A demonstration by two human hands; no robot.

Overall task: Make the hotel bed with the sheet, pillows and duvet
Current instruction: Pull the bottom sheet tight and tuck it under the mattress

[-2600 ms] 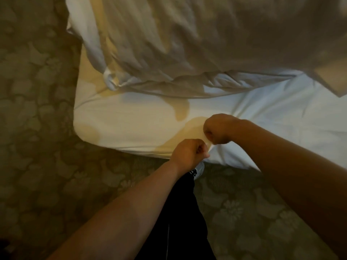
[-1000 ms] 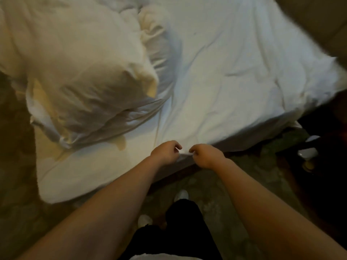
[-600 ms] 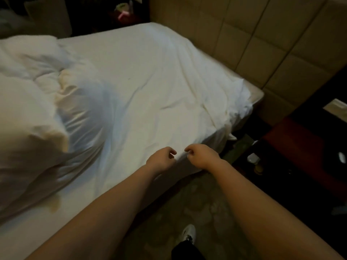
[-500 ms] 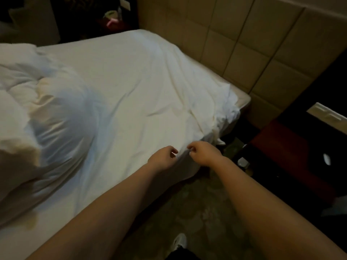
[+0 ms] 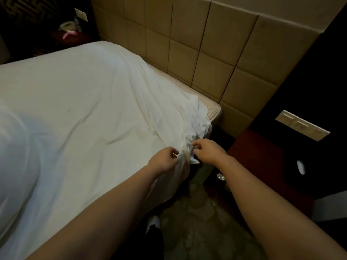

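- The sheet (image 5: pixel 93 109) is spread white across the bed from 9 to 1 o'clock, creased but mostly flat.
- Just below centre, towards 5 o'clock, its edge is bunched. The left hand (image 5: pixel 163 160) and right hand (image 5: pixel 209 151) both pinch that bunch, fingers curled on the cloth, close together.
- At 2 o'clock the mattress (image 5: pixel 213 110) corner shows bare beside the headboard (image 5: pixel 206 53), so I'd say this corner is not yet covered or tucked.
- A pale, blurred heap at 9 o'clock looks like the duvet (image 5: pixel 13 156), not laid out.
- No pillows in sight; I'd judge the job is early, with pillows and duvet to come.
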